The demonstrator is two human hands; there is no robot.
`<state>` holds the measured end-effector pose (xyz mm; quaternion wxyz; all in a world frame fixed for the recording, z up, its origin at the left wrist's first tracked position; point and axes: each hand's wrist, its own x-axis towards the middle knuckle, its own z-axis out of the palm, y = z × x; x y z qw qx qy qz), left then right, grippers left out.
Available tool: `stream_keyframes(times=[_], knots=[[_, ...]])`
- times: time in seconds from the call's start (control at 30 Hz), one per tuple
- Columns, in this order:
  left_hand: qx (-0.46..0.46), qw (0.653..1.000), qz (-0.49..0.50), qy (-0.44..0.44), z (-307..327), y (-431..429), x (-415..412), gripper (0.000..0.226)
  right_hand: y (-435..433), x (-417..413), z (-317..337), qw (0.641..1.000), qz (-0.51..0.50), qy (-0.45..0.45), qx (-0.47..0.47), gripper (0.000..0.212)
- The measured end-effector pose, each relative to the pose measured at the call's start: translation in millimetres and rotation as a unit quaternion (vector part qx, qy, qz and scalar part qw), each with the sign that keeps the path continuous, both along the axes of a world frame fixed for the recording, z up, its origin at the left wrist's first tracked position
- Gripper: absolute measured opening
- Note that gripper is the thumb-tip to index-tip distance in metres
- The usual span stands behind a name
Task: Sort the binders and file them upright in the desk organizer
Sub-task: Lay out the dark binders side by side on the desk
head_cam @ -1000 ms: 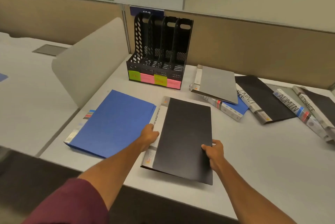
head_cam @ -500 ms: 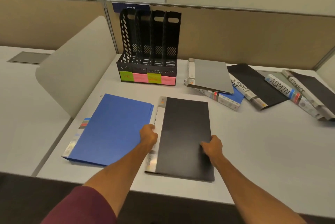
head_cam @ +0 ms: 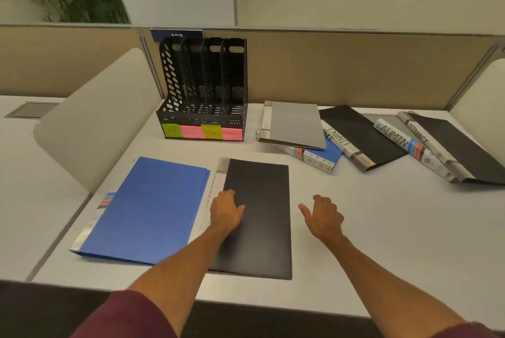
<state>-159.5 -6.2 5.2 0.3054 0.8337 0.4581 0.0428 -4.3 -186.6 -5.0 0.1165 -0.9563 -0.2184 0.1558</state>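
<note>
A black binder [head_cam: 259, 209] lies flat on the desk in front of me. My left hand [head_cam: 225, 212] rests palm down on its left part near the spine, holding nothing. To the binder's right, my right hand [head_cam: 322, 216] hovers over bare desk with fingers apart. A blue binder [head_cam: 153, 206] lies flat on the left. The black desk organizer [head_cam: 205, 91] stands at the back with green and pink labels along its front and all its slots hold nothing. Further binders lie at the right: a grey one [head_cam: 295, 124], a black FINANCE one [head_cam: 360, 135], an ADMIN one [head_cam: 407, 143].
A curved beige divider [head_cam: 101, 116] rises left of the organizer. A tan partition wall [head_cam: 355, 69] runs behind the desk. Another black binder [head_cam: 459, 146] lies at the far right. The desk's front edge [head_cam: 246, 302] is close to me.
The black binder, lifted at its near edge a second ago, now lies flat. My right hand has let go and moved right, off it. My left hand slid onto the cover.
</note>
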Motion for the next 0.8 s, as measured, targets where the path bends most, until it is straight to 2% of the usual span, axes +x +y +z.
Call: stream_keyframes(times=[0.4, 0.8], knots=[[0.127, 0.976, -0.131, 0.115, 45.8, -87.3, 105.7, 0.073, -73.7, 80.1, 36.2, 0.996, 0.063, -0.054, 0.016, 0.068], [0.155, 0.957, -0.207, 0.133, 64.5, -114.4, 182.4, 0.080, -111.8, 132.9, 47.5, 0.999, -0.004, -0.045, 0.016, 0.074]])
